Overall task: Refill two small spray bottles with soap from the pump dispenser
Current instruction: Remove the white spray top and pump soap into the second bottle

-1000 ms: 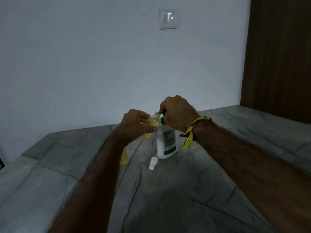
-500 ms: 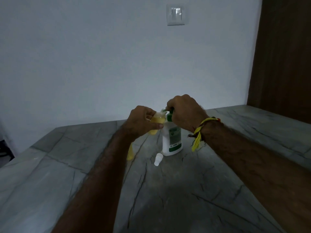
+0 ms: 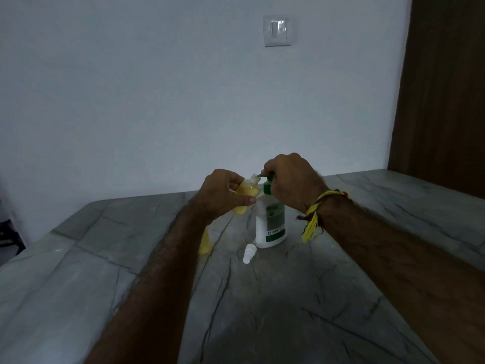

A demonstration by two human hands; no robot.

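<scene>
L hand [image 3: 223,195] fingers grasp a small spray bottle [image 3: 245,196], uncapped, tilted w/ its neck at the pump dispenser [image 3: 271,224] spout. R hand [image 3: 291,179] fingers clench the pump head. 2nd yellow bottle [image 3: 204,241] stands left on the table [image 3: 367,232]; white cap [image 3: 248,254] lies near the dispenser.

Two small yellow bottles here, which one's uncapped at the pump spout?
The small bottle gripped in the left hand, open neck at the spout. The other bottle stands on the counter behind the left forearm.

The pump dispenser [image 3: 271,227] carries a green and white label. Its print is too blurred to read.
</scene>
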